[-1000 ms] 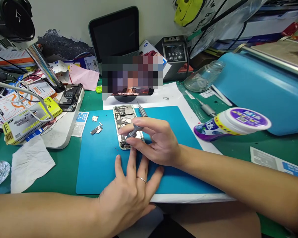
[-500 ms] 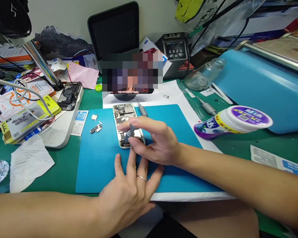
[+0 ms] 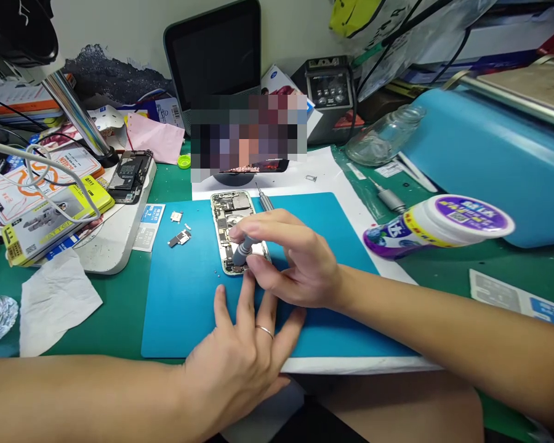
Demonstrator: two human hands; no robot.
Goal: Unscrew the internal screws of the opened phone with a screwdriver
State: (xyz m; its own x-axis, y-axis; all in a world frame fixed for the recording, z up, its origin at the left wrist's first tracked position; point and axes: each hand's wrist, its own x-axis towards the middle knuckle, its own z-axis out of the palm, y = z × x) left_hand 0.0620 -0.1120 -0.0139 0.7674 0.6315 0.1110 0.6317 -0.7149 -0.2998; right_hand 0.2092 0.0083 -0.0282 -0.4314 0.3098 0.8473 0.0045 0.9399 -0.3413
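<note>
An opened smartphone (image 3: 220,232) lies on the blue mat (image 3: 180,307), its inner parts exposed. Between the thumb and fingers of my right hand (image 3: 300,261) stands a grey screwdriver (image 3: 240,252), held over the phone's lower end. The driver's tip cannot be made out. My left hand (image 3: 240,344) rests on the mat with fingers spread, a ring on one of them; a fingertip is at the phone's bottom edge. Small metal parts (image 3: 180,239) lie left of the phone. Behind my right fingers, a second screwdriver (image 3: 264,198) lies beside the phone, partly hidden.
At left, another opened phone (image 3: 130,176) sits on a white platform near a yellow box (image 3: 55,221) and crumpled tissue (image 3: 58,304). A white-and-purple tub (image 3: 436,224), a glass jar (image 3: 385,138) and another screwdriver (image 3: 388,198) lie at right. A dark-screened device (image 3: 212,55) stands behind.
The screwdriver and my right hand have shifted slightly to the right and tilted a little. My left hand stays in place on the mat. The whole view has moved very slightly.
</note>
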